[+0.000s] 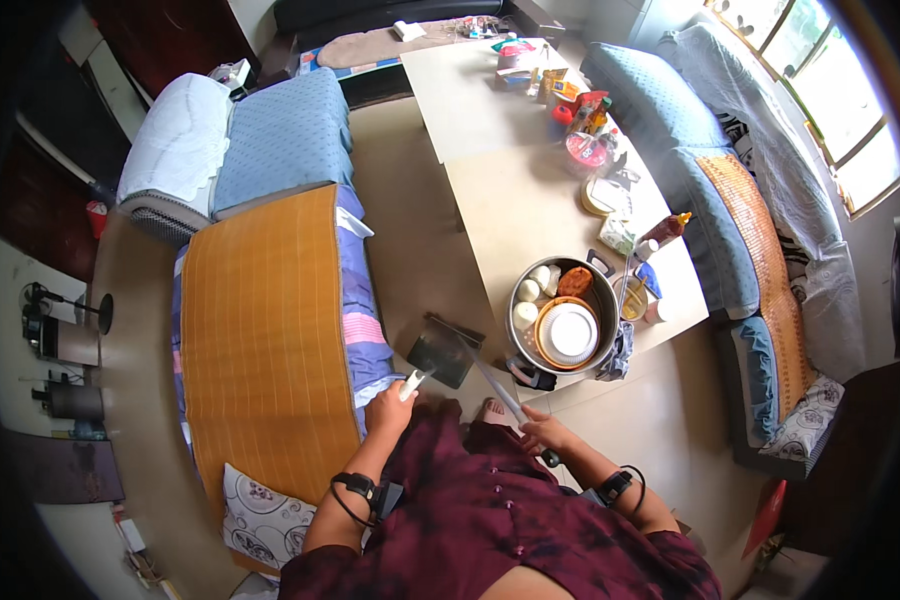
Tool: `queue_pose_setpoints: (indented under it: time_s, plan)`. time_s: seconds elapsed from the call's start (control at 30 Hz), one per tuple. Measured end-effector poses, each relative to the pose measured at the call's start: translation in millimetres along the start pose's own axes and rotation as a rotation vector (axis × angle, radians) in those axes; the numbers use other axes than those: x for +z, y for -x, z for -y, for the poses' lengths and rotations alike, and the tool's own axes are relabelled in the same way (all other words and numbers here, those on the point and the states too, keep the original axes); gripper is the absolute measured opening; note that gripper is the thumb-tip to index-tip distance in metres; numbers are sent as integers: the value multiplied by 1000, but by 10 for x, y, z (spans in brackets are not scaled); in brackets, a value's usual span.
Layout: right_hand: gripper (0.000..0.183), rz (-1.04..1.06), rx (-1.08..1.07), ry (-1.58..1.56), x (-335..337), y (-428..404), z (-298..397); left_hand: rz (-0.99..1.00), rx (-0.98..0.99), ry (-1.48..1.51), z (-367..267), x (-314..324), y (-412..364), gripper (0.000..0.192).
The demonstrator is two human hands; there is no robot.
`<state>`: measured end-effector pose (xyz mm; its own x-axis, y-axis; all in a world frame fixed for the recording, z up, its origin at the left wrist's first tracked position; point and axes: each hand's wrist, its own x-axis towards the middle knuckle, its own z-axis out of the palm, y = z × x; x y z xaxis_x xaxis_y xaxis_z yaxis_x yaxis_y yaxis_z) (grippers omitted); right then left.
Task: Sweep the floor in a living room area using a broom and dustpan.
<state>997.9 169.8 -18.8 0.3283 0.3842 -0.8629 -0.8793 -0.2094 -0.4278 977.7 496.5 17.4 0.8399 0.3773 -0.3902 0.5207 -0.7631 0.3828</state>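
My left hand [391, 406] is closed around the pale handle [411, 384] of a dark dustpan [444, 352], which is low over or on the floor in front of my feet. In my right hand [546, 433] is a long grey broom handle [499, 391], its dark grip end sticking out below my fingers. The handle slants up and left to the dustpan, where a dark broom head [450, 324] appears at the far edge. Whether the broom touches the floor or the pan cannot be told. What lies in the pan is too blurred to tell.
Right of the broom is a long table [469, 217] with a large metal pot [521, 349] of food near its close end, and bottles and packages along its right side. A mat-covered seat [270, 300] borders the floor on the left; a sofa [694, 195] runs beyond the table.
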Motion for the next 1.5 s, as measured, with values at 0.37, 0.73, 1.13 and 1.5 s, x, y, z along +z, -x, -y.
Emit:
queue_pose_setpoints:
  time_s: [0.37,0.73,1.13,1.5]
  plan:
    - [68,-302,-226,108,884,-1167,1037,49,136,67,555,-402,-708,29]
    - [56,-150,130,-222,1280,-1027,674,125,166,86,841,-632,-1010,31]
    - [45,-80,131,-371,1174,49,1000,195,228,149,956,-696,-1160,42]
    - [57,-15,257,-216,1410,-617,654,192,256,142,1015,-812,-1161,45]
